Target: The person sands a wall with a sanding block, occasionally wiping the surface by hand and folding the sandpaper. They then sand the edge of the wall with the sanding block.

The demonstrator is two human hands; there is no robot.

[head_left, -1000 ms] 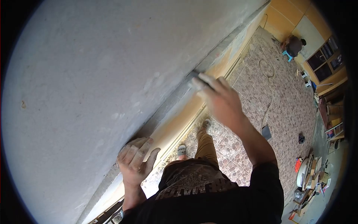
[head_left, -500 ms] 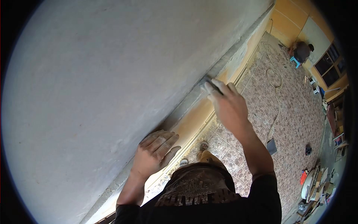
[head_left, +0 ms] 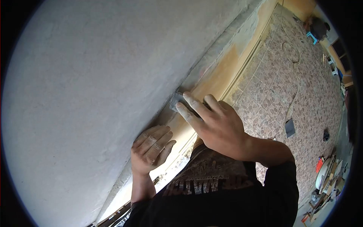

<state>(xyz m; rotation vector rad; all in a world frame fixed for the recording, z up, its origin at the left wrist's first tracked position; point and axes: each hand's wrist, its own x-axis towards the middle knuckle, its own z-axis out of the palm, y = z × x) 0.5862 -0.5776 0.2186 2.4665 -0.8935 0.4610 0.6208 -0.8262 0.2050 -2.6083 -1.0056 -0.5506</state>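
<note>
My right hand (head_left: 217, 119) presses a small dark grey piece of sandpaper (head_left: 177, 101) against the bare grey strip along the wall's edge. White dust coats its fingertips. Lower down the same edge, my left hand (head_left: 151, 147) lies with its fingers stretched out together, palm against the surface and nothing seen in it. Its fingers are dusty too. A large pale grey plastered wall (head_left: 87, 94) fills the left side. Beside the grey strip runs a worn yellow-orange painted band (head_left: 217, 79).
A patterned tile floor (head_left: 264, 87) lies to the right, with a hose (head_left: 297, 62) across it and a dark grey sheet (head_left: 290, 128) on it. Far off, a person (head_left: 317, 27) is by a blue stool (head_left: 312, 37). Boards and clutter (head_left: 329, 174) stand lower right.
My right hand has slid the sandpaper down along the edge, closer to my left hand. The left hand stays on the edge. My view has shifted slightly.
</note>
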